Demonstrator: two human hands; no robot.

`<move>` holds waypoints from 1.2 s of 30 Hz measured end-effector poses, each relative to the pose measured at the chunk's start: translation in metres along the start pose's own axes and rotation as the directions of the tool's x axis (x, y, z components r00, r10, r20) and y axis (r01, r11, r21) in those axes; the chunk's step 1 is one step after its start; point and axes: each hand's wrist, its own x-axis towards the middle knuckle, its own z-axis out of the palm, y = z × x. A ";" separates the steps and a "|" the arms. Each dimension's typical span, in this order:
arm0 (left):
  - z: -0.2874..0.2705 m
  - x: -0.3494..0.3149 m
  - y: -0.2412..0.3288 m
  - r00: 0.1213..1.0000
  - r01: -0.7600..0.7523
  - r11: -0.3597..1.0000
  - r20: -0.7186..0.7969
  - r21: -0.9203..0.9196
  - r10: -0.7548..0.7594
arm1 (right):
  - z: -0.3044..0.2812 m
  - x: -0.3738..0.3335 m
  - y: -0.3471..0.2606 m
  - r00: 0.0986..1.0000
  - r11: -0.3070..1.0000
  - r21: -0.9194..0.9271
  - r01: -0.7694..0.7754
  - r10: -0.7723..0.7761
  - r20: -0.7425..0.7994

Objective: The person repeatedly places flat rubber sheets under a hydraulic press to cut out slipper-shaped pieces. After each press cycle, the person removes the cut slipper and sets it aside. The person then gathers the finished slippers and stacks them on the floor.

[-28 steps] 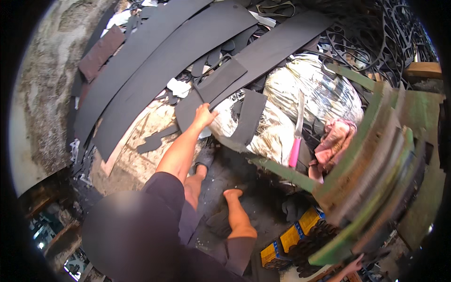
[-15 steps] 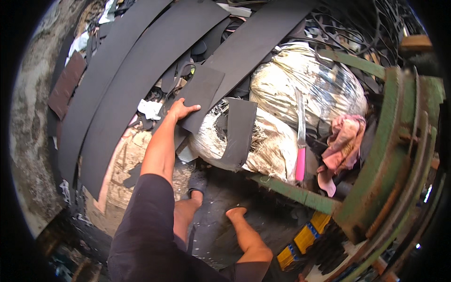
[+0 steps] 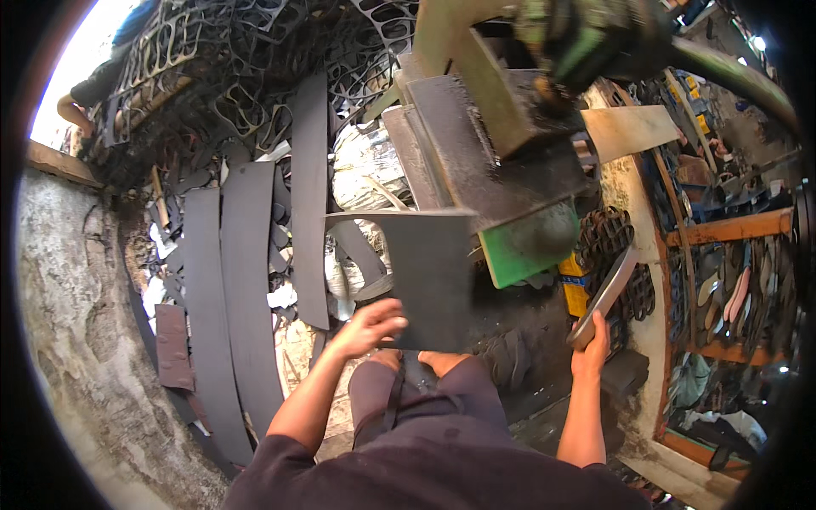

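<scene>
Our left hand (image 3: pixel 370 330) has come away from the heaped foam strips (image 3: pixel 246 289), half curled at the left edge of a black foam sheet (image 3: pixel 429 280) raised before us, grip too blurred to tell; our right hand (image 3: pixel 591 347) clasps a curved cutting die (image 3: pixel 611 292); we should steady the sheet level.

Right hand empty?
No, the right hand is closed around the lower end of a curved grey piece.

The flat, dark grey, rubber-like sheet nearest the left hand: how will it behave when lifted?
The dark grey sheet is probably light for its size, since its edge looks thin. It may flex yet not hang limp, as its face looks mostly flat. Its matte surface suggests little slipperiness.
</scene>
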 end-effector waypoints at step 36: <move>0.221 0.133 0.057 0.805 -0.151 0.819 -0.412 0.553 0.426 | 0.044 0.012 0.062 0.456 0.273 -0.367 0.889 -0.577 0.678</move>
